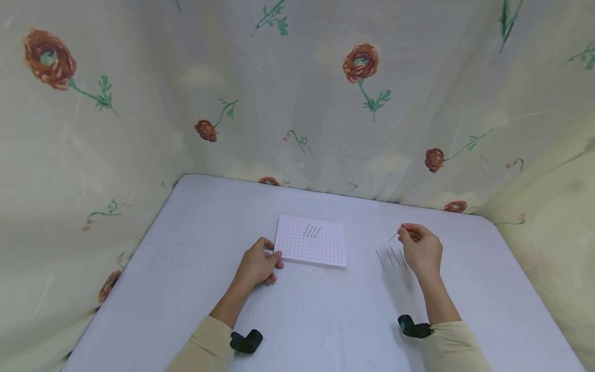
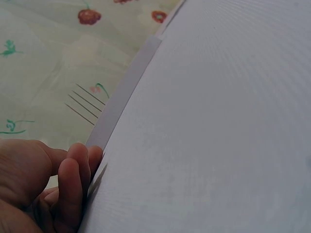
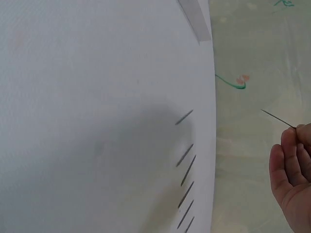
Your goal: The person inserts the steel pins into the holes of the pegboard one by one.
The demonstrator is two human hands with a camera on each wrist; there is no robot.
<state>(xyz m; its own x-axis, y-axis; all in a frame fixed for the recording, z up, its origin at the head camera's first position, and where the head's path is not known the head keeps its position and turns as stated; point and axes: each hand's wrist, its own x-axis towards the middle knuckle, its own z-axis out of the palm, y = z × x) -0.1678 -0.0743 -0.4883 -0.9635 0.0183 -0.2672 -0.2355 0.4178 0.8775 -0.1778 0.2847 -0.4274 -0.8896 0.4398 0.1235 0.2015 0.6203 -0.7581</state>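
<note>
A white board with rows of small holes (image 1: 309,253) lies on the table, and several thin dark pins (image 1: 312,231) stand in it. My left hand (image 1: 256,263) holds the board's near left corner, thumb and fingers against its edges; in the left wrist view, the fingers (image 2: 69,187) touch its side (image 2: 124,92). My right hand (image 1: 422,250) pinches one thin pin (image 1: 393,237) between thumb and fingertips, raised above the table to the board's right. The held pin (image 3: 278,118) points away from the fingers in the right wrist view. Loose pins (image 1: 390,257) lie below this hand.
A white cloth covers the table (image 1: 325,320). A floral curtain (image 1: 297,103) hangs behind and along the sides. Black wrist cameras (image 1: 247,341) are strapped at both sleeves. In the right wrist view, several loose pins (image 3: 187,170) lie in a column on the cloth.
</note>
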